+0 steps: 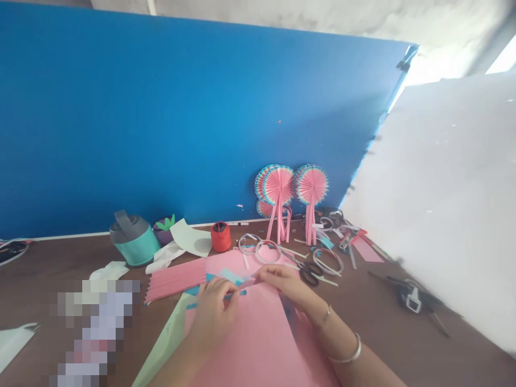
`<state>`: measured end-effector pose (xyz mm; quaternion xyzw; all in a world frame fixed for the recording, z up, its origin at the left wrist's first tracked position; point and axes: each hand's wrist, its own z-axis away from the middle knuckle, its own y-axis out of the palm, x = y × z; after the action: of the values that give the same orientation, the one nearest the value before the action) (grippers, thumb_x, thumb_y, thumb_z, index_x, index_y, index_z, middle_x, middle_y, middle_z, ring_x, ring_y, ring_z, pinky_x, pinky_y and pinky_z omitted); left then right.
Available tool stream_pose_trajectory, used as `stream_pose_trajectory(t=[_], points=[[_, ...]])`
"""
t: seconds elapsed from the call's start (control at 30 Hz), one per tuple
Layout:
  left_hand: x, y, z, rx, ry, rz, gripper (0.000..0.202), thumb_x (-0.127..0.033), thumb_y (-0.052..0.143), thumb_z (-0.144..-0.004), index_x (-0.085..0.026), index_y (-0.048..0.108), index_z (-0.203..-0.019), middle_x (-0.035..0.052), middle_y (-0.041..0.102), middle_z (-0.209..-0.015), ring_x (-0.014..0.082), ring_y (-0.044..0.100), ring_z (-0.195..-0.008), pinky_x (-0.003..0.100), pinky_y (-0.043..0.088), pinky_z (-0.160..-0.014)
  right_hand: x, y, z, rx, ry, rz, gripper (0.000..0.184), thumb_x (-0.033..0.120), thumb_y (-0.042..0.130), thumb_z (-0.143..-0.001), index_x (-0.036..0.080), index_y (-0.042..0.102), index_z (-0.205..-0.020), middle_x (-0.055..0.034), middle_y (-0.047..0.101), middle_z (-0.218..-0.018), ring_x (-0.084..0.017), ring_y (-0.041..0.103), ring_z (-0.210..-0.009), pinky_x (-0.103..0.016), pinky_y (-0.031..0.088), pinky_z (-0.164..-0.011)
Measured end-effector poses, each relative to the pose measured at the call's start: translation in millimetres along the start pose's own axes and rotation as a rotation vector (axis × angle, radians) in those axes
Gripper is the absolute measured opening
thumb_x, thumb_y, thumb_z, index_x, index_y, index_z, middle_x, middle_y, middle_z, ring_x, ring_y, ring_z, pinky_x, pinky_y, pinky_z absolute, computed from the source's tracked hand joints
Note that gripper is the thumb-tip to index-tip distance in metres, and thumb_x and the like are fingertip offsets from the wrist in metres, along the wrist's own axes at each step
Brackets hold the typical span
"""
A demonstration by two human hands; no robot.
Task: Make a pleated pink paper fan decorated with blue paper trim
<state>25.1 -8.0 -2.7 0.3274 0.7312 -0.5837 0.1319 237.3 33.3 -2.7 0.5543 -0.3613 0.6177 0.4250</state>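
- From my remote seat, I see the pink strip (247, 282) above the far end of the pink sheet (253, 338).
- Left hand (216, 305) and right hand (281, 280): fingertips pinched together, seemingly 1 grip on each end.
- The strip looks thin — I judge uneven pulling could tear it.
- Scissors (305, 267) lie beyond the sheet's right side — a sideways right-hand sweep could knock them.
- I can read 0 brands, labels or writing.

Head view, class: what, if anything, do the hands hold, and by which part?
A narrow pink paper strip, seemingly pinched near one end by the left hand and the other by the right hand; its tips are hidden.
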Motion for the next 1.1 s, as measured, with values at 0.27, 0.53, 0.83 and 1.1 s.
stream_pose_trajectory(t=[0.27, 0.53, 0.83, 1.1], points=[[-1.8, -0.4, 2.6, -0.018, 0.074, -0.059, 0.015, -0.022, 0.049, -0.083, -0.022, 0.057, -0.070, -0.0001, 0.065, -0.074, 0.0197, 0.058, -0.078, 0.035, 0.037, -0.075, 16.2, 19.2, 9.6, -0.163, -0.341, 0.631, 0.024, 0.036, 0.065, -0.075, 0.019, 0.066, -0.092, -0.0071, 0.065, -0.097, -0.022, 0.057, -0.094, -0.037, 0.041, -0.086], [-1.5, 5.0, 4.0, -0.053, 0.008, -0.078, 0.018, -0.020, 0.048, -0.084, -0.022, 0.060, -0.071, 0.0008, 0.067, -0.075, 0.0211, 0.059, -0.080, 0.036, 0.038, -0.075, 19.3, 47.3, 24.2, -0.267, -0.605, 1.088, 0.007, 0.022, 0.064, -0.074, 0.019, 0.058, -0.072, -0.0091, 0.055, -0.119, -0.027, 0.040, -0.118, -0.040, 0.031, -0.094], [-0.8, 15.5, 7.6, -0.031, 0.002, -0.104, 0.019, -0.018, 0.046, -0.084, -0.021, 0.060, -0.072, 0.0026, 0.065, -0.075, 0.0219, 0.057, -0.079, 0.035, 0.037, -0.072, -0.2, 54.9, 15.9, -0.340, -0.324, 1.042, 0.012, 0.008, 0.058, -0.070, 0.018, 0.062, -0.066, -0.0075, 0.056, -0.093, -0.022, 0.047, -0.089, -0.034, 0.037, -0.076], [-2.2, 19.1, 10.2, -0.020, -0.010, -0.077, 0.017, -0.019, 0.046, -0.085, -0.021, 0.060, -0.075, 0.0031, 0.063, -0.083, 0.0233, 0.055, -0.087, 0.037, 0.039, -0.075, -12.1, 57.3, 9.0, -0.328, -0.163, 0.897, 0.018, 0.000, 0.051, -0.061, 0.016, 0.057, -0.062, -0.0058, 0.053, -0.077, -0.019, 0.050, -0.076, -0.029, 0.039, -0.067]])
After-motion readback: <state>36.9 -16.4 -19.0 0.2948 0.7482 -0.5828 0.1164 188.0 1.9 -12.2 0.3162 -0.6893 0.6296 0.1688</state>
